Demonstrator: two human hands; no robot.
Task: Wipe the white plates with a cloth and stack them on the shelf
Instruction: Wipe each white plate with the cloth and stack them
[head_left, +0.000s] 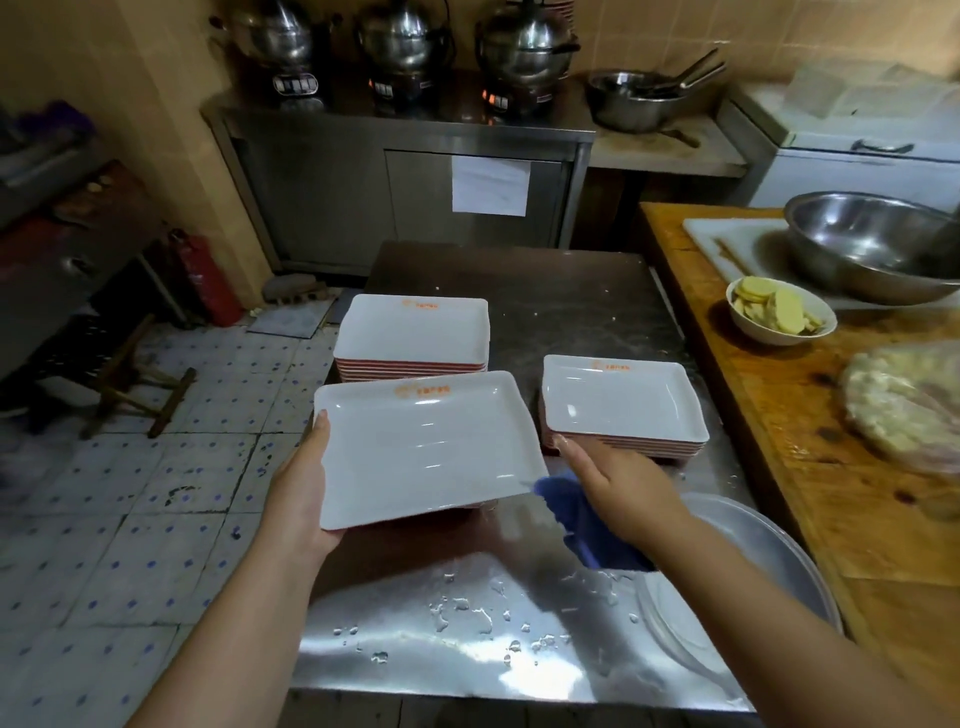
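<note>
My left hand (306, 483) holds a white rectangular plate (426, 447) by its left edge, above the steel table (467, 639). The plate carries an orange logo at its far rim. My right hand (618, 488) grips a blue cloth (582, 525) just off the plate's right corner. A tall stack of the same white plates (415, 327) stands behind the held plate. A lower stack of plates (623, 400) stands to its right, just beyond my right hand.
Water drops lie on the table's near part. A metal basin (753, 566) sits at the near right. On the wooden counter (779, 415) to the right are a bowl of sliced food (782, 312) and a large steel bowl (872, 244). A tiled floor lies to the left.
</note>
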